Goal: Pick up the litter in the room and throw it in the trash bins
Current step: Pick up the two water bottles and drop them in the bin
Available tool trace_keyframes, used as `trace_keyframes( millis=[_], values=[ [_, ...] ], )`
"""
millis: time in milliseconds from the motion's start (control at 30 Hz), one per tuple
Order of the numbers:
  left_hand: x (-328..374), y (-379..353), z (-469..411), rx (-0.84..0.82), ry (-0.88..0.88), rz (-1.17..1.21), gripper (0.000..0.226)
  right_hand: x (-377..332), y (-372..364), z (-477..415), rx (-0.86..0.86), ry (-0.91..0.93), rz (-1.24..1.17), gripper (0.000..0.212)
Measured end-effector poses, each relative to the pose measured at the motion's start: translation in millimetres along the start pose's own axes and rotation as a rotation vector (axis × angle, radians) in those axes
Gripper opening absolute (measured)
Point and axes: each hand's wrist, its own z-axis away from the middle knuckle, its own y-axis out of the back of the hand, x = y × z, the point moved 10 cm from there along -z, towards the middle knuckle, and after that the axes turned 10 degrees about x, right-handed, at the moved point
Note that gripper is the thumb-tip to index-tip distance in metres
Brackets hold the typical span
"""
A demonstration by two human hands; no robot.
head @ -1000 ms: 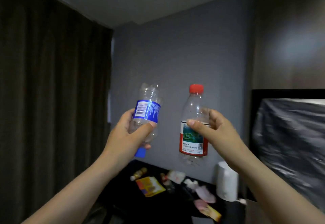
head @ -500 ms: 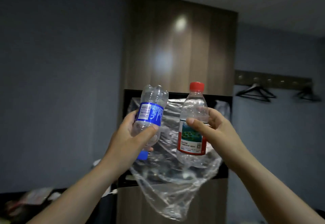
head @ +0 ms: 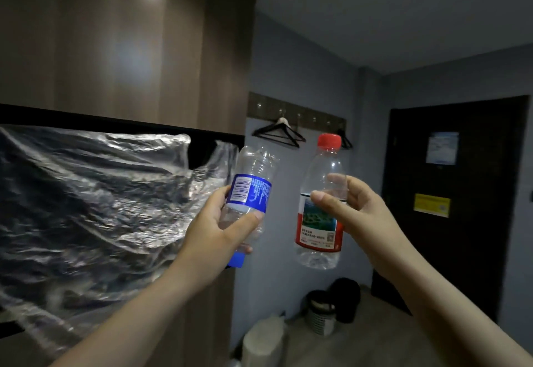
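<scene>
The left hand [head: 213, 234] grips a clear, blue-labelled plastic bottle [head: 253, 190] cap-down. The right hand [head: 360, 211] grips a clear, red-capped plastic bottle [head: 320, 240] upright beside it, both at chest height. Two dark round bins [head: 320, 312] have newly come into view below.

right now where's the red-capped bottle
Head view, right of centre: the red-capped bottle is upright in the right hand, right of the blue-labelled bottle held by the left hand.
</scene>
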Motion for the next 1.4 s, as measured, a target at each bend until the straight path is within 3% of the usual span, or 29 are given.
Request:
trace_keyframes(
  millis=[300, 600, 1033, 1400],
  values=[
    [-101, -105, -74, -0.162, 0.060, 0.091, 0.045, 98, 62, -60, 0.177, -0.043, 0.151, 0.069],
    [-207, -135, -185, -0.222, 0.130, 0.136, 0.047, 198, 41, -151, 0.265, -0.102, 0.308, 0.080],
    [-376, -231, -274, -0.272, 0.280, 0.084, 0.050, 368, 74, -248, 0.300, -0.221, 0.315, 0.048],
    [-497, -379, -348, -0.290, 0.346, -0.030, 0.043, 527, 176, -359, 0.325, -0.277, 0.251, 0.048]
  ],
)
